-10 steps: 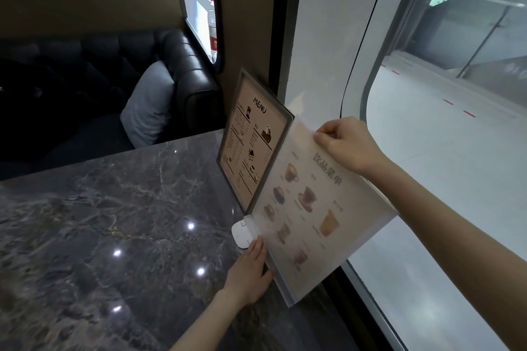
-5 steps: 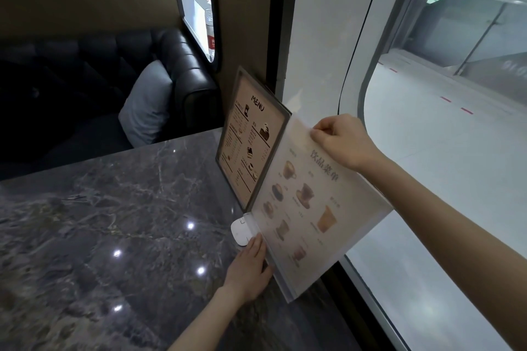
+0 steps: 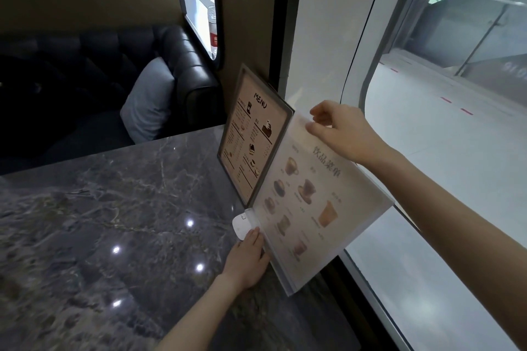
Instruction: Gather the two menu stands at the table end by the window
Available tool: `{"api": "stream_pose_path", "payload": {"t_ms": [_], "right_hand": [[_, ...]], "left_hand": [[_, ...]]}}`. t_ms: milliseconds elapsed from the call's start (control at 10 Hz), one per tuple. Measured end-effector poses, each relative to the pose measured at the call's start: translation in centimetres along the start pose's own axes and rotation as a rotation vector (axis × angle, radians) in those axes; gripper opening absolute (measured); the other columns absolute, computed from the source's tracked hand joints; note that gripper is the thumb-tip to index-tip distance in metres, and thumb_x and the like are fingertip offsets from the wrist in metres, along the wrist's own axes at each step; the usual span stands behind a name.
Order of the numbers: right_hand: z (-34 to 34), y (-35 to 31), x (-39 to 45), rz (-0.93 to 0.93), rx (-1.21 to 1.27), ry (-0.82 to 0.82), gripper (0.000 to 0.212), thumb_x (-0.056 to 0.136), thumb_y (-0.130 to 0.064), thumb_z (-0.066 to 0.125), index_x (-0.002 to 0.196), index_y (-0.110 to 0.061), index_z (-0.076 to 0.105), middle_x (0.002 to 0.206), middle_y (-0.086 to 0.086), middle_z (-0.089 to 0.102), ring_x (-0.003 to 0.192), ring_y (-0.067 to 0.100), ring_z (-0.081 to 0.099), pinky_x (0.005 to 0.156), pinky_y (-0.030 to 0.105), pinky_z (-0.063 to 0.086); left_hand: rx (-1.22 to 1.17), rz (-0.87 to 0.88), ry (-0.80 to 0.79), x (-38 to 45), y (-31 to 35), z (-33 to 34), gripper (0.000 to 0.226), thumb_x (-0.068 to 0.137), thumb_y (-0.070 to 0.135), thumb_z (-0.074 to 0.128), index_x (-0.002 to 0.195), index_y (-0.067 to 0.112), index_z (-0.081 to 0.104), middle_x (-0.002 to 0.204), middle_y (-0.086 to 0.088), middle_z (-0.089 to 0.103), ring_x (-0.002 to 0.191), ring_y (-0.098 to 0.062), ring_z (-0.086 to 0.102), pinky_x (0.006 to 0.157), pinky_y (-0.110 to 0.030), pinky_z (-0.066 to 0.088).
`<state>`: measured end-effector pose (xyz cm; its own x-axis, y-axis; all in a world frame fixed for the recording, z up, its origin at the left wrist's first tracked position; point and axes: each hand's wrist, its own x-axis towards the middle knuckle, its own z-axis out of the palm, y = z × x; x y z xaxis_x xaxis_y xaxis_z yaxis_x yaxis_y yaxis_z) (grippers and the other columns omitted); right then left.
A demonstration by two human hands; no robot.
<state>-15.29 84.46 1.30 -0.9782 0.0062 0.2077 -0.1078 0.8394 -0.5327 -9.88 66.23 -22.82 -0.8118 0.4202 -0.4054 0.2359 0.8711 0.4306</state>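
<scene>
At the window end of the marble table (image 3: 119,208), the white base (image 3: 242,226) of the clear drinks menu stand (image 3: 313,208) was pressed flat by the left hand (image 3: 246,261). Its upper corner was pinched by the right hand (image 3: 342,131). Just beyond, touching edgewise, the framed brown menu stand (image 3: 252,137) stood upright.

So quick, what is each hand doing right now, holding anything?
Left hand: open, fingers resting on the white base of the drinks menu stand.
Right hand: closed, pinching that stand's top edge.
</scene>
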Motion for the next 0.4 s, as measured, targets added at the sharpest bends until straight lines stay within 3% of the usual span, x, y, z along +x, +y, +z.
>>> {"api": "stream_pose_path", "payload": {"t_ms": [100, 200, 300, 400], "right_hand": [[0.2, -1.4, -0.4, -0.092, -0.042, 0.034, 0.038, 0.089, -0.021, 0.053, 0.124, -0.006, 0.050, 0.125, 0.012, 0.058, 0.115, 0.022, 0.054, 0.095, 0.031, 0.044], [1.2, -3.4, -0.7, -0.163, -0.056, 0.081, 0.030, 0.089, -0.019, 0.053, 0.117, -0.008, 0.056, 0.115, 0.010, 0.063, 0.103, 0.018, 0.058, 0.090, 0.030, 0.049], [2.6, -6.0, -1.1, -0.169, 0.034, 0.080, 0.026, 0.090, -0.021, 0.054, 0.113, -0.012, 0.059, 0.103, 0.005, 0.067, 0.088, 0.011, 0.059, 0.076, 0.023, 0.050], [5.4, -8.7, -1.8, -0.113, 0.253, 0.075, 0.019, 0.090, -0.022, 0.052, 0.105, -0.015, 0.061, 0.087, 0.001, 0.069, 0.071, 0.012, 0.066, 0.062, 0.027, 0.054]], "left_hand": [[-0.063, -0.030, 0.085, -0.5, -0.4, -1.6, 0.051, 0.098, 0.036, 0.030, 0.141, 0.010, 0.036, 0.150, -0.009, 0.037, 0.135, -0.025, 0.038, 0.106, -0.033, 0.032], [-0.089, -0.062, 0.198, -0.8, -1.6, -3.6, 0.039, 0.095, 0.033, 0.034, 0.105, 0.007, 0.061, 0.120, -0.016, 0.061, 0.109, -0.033, 0.056, 0.086, -0.038, 0.044], [-0.130, -0.090, 0.269, -1.8, -3.3, -6.3, 0.036, 0.093, 0.032, 0.037, 0.078, 0.008, 0.059, 0.100, -0.019, 0.068, 0.093, -0.036, 0.060, 0.069, -0.036, 0.040], [-0.182, -0.084, 0.390, -2.9, -5.1, -10.2, 0.038, 0.095, 0.033, 0.038, 0.072, 0.008, 0.057, 0.089, -0.017, 0.067, 0.089, -0.033, 0.061, 0.064, -0.033, 0.035]]}}
